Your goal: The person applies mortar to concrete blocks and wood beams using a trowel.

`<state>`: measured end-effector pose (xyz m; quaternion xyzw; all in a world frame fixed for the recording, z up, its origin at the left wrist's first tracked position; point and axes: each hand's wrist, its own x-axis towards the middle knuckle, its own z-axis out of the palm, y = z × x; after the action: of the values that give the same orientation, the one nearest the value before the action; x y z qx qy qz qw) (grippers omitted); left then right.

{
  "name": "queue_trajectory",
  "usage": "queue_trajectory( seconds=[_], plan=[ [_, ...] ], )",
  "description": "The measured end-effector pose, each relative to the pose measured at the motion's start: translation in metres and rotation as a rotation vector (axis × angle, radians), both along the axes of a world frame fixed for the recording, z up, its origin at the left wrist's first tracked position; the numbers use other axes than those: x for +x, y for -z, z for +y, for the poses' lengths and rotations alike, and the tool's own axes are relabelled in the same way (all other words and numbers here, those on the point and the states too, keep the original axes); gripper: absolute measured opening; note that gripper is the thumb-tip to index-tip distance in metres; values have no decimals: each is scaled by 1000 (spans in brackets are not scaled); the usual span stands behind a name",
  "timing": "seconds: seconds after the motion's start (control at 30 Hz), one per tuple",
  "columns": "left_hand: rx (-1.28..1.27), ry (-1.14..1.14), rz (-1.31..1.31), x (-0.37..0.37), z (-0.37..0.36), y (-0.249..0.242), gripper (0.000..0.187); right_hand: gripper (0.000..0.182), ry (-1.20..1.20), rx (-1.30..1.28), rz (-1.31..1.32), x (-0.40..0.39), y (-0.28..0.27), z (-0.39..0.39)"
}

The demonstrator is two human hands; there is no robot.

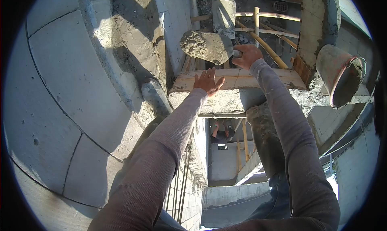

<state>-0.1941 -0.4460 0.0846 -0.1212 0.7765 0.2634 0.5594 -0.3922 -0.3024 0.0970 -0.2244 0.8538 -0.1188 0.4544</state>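
Note:
My right hand [247, 56] is closed round the handle of a trowel [221, 48]. A heap of wet, lumpy mortar [195, 44] sits on the left part of its broad blade. Below the blade, my left hand [208, 82] has its fingers spread over a wooden board [238, 78] and holds nothing. That board stands along the far side of a narrow concrete beam [223, 102]. On the right, a mortar-stained bucket [331, 70] leans on its side with its mouth toward the lower right.
My boots [155, 97] straddle a deep drop. A person [221, 135] is far below, near wooden props [245, 140]. Pale block walls [60, 82] rise at left. Thin steel bars [183, 180] run beside my left leg. Bamboo poles [268, 49] cross beyond the board.

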Motion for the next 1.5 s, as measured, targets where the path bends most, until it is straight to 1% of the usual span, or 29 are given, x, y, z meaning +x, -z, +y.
queue_trajectory(
  seconds=[0.07,0.1,0.17,0.23,0.3,0.37,0.4,0.43,0.5,0.57,0.6,0.63,0.67,0.7,0.73,0.77,0.8,0.83,0.87,0.9,0.97,1.0,1.1,1.13,1.3,1.37,1.4,1.47,1.5],
  plan=[
    [30,-38,124,7,-15,5,83,58,2,32,-42,1,0,-10],
    [34,-41,123,13,-27,2,83,58,-2,18,-44,3,1,-15],
    [-39,138,345,31,-57,-13,75,59,0,15,-53,6,-4,-23],
    [-97,140,423,51,-103,-40,65,59,-42,66,-77,0,-16,-35],
    [-188,-37,411,75,-148,-70,58,59,-28,90,-98,-2,-15,-39],
    [-230,-330,214,79,-191,-106,59,56,-146,123,-50,-4,-24,-44],
    [-258,-423,129,62,-203,-136,58,56,-133,124,-51,-5,-28,-45],
    [-289,-516,42,41,-214,-171,57,55,-184,128,-69,-7,-30,-46],
    [-89,-1014,174,30,-224,-222,58,53,-223,132,-83,-6,-36,-46],
    [-76,-1112,229,-35,-196,-320,60,48,-296,105,-51,3,-32,-45],
    [-37,-1127,296,-56,-180,-359,56,48,-286,109,-49,6,-29,-45],
    [2,-1142,363,-64,-165,-383,53,45,-360,127,-78,10,-26,-49],
    [7,-1135,361,-56,-155,-388,53,42,-434,144,-110,16,-23,-52],
    [117,-1144,433,-46,-146,-388,56,42,-426,146,-112,23,-19,-53],
    [224,-1153,504,-38,-140,-383,60,37,-425,118,-97,31,-13,-56],
    [228,-1149,500,-32,-136,-373,60,31,-425,91,-81,39,-7,-58],
    [169,-992,399,-27,-132,-361,64,31,-419,95,-78,47,8,-60],
    [109,-834,297,-23,-132,-351,69,26,-433,152,-106,56,24,-63],
    [136,-785,283,-21,-136,-345,76,21,-448,207,-141,67,38,-65],
    [135,-779,276,-19,-139,-343,76,21,-442,206,-148,68,34,-71],
    [137,-805,301,-19,-148,-339,79,13,-451,194,-158,63,17,-84],
    [141,-794,299,-21,-153,-339,79,13,-440,196,-160,66,19,-87],
    [93,-933,343,-30,-164,-343,87,13,-452,189,-129,73,27,-96],
    [85,-946,326,-33,-168,-345,93,13,-466,191,-112,77,30,-102],
    [64,-982,352,-34,-180,-347,98,13,-421,188,-52,113,42,-129],
    [61,-991,362,-35,-184,-347,99,14,-293,238,-25,128,33,-136],
    [62,-1011,362,-35,-184,-348,99,14,-293,242,-23,137,23,-141],
    [69,-1040,367,-35,-185,-349,98,18,-242,272,-70,158,-2,-153],
    [71,-1056,378,-35,-186,-349,99,19,-221,321,-145,169,-9,-161]
  ],
)
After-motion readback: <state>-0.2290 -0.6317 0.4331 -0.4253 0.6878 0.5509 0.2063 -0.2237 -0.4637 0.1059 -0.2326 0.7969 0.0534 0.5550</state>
